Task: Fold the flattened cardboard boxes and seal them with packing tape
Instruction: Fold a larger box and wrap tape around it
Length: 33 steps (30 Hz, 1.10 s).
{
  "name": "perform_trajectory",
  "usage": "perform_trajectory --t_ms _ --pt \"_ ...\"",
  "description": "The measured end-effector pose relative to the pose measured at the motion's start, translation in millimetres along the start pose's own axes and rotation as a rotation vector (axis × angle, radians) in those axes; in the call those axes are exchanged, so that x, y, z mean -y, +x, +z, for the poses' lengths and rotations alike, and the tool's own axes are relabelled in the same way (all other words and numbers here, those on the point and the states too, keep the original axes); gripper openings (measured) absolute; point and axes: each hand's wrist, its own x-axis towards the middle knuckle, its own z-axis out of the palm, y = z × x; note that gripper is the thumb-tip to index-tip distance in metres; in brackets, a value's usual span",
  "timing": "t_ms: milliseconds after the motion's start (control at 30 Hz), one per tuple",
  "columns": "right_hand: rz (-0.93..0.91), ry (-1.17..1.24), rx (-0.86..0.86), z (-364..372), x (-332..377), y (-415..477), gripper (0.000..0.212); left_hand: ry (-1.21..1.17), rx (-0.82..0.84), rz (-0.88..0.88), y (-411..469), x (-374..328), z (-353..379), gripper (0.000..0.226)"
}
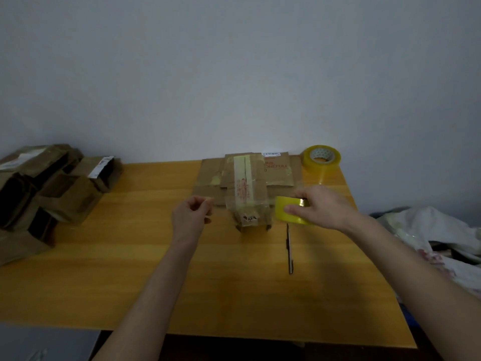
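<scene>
The right hand [322,207] grasps a roll of glossy yellow packing tape [289,211], thumb on its near edge and fingers curled over the top, the smooth band facing the camera. The left hand [190,214] is closed into a pinch, thumb and forefinger meeting on the free end of a thin clear tape strip [260,203] drawn from the roll. The strip is almost transparent and shows only as a faint sheen.

Between the two hands, under that strip, stands a small brown cardboard box [251,214]. It is matt and creased, patched with pale old tape and red print, and its near end is blurred. Just beyond the fingertips lie flattened cardboard sheets [279,173], one with red lettering and a white label.

Below the right wrist a slim grey metal tool [289,248] lies lengthwise on the smooth yellow-orange wooden table [156,277]; what kind of tool it is cannot be made out. Farther beyond the right hand a second, thicker tape roll [321,158] lies flat by the grey wall. Well out past the left hand sits a heap of folded brown cartons [46,188], dim and partly cut off by the frame edge. Right of the right forearm lies crumpled white plastic [429,230]
</scene>
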Motion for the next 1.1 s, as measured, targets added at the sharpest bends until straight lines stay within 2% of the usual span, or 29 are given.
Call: perform_trajectory --t_ms 67,133,233,433,567,767,933,1033,1100 --pt "0.038 -0.132 -0.073 2 -2 0 0.045 -0.01 0.0 -0.001 -1 5 0 0.017" --pt "0.049 -0.152 -0.067 3 -3 0 0.047 -0.02 -0.01 -0.005 -2 11 1 0.017" --pt "0.046 -0.171 -0.006 11 1 2 0.047 -0.058 -0.048 -0.057 0 24 5 0.014" --pt "0.066 -0.311 -0.128 26 11 19 0.04 -0.092 -0.072 -0.132 17 48 13 0.006" --pt "0.11 -0.325 -0.119 35 9 37 0.038 -0.051 -0.046 -0.147 34 58 21 0.01" --pt "0.179 -0.277 -0.053 52 0 60 0.043 -0.034 0.036 -0.176 45 67 45 0.004" --pt "0.257 -0.186 -0.052 53 -2 67 0.041 -0.196 0.081 -0.185 48 59 69 0.011" --pt "0.283 -0.117 -0.032 53 0 64 0.041 -0.204 0.077 -0.123 50 57 70 0.012" --pt "0.281 -0.077 -0.01 58 6 61 0.04 -0.121 0.048 -0.04 56 57 67 0.011"
